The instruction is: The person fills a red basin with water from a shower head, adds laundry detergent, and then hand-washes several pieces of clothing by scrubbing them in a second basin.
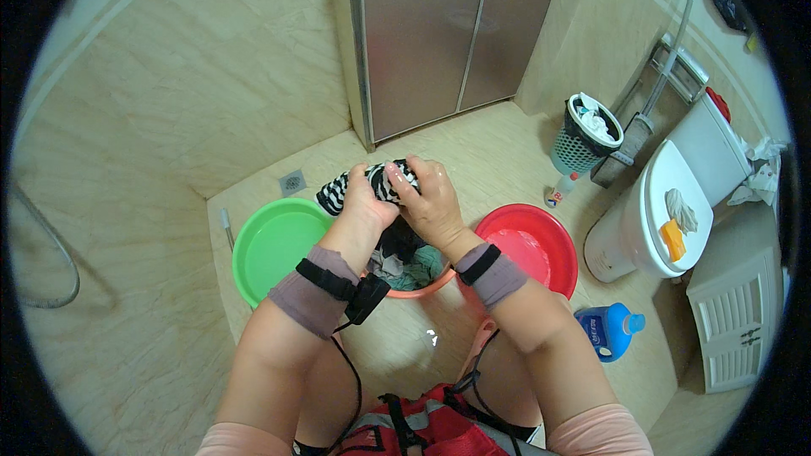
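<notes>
Both my hands grip a bunched black-and-white patterned cloth [333, 194] in front of me. My left hand [370, 204] closes around its middle, while my right hand [432, 201] wraps the right end with bent fingers. What kind of garment it is, I cannot tell. Directly beneath my hands stands an orange basin [416, 294] holding dark, grey and green clothes [422, 270], partly covered by my wrists. To the left is a green basin [274, 249]. A red basin [541, 257] with some suds in it sits to the right.
A blue detergent bottle [610, 329] and a small clear bottle [561, 191] stand at the right. Farther right are a bin [583, 148], a mop [638, 127] and a toilet [612, 241] with an orange object [672, 240] on its lid. Ahead rises a cabinet [422, 42]. A floor drain [292, 182] lies behind the green basin.
</notes>
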Demonstrator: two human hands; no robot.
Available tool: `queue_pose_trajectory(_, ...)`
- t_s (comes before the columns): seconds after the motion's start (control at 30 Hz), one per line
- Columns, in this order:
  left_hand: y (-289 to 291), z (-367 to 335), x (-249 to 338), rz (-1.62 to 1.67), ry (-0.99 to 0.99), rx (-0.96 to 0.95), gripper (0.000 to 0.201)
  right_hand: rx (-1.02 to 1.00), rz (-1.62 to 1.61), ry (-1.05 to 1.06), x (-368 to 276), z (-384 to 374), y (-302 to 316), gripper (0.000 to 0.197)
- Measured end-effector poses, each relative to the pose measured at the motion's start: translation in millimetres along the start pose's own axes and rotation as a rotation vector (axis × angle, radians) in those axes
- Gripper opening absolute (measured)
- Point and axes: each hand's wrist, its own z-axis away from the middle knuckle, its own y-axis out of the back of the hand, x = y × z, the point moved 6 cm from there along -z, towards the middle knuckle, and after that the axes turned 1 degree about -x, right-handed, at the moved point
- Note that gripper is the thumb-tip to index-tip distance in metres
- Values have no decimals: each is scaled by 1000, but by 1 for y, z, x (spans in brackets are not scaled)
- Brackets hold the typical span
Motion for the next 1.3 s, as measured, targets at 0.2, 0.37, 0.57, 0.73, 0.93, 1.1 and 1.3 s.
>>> queue_pose_trajectory(0.2,8,-6,12,-127,-85,10,28,-184,-160,-395,5,-6,-8,92)
queue_pose_trajectory(0.37,-3,3,18,-163,-332,1,21,-139,-237,-566,28,6,-26,57)
queue_pose_trajectory(0.57,2,-4,24,-307,-412,14,13,-316,-494,-787,40,23,-40,37)
queue_pose_trajectory(0.73,0,-2,19,-346,-385,-65,9,-462,-1022,-1198,32,44,-55,32)
queue_pose_trajectory(0.93,-11,2,17,-520,-269,-239,12,-484,-1449,-1382,15,53,-55,33)
queue_pose_trajectory(1.1,-16,4,19,-559,-288,-219,10,-427,-1485,-1454,8,55,-58,29)
queue_pose_trajectory(1.3,-7,-1,32,-708,-429,-63,8,-562,-886,-1144,10,47,-47,39)
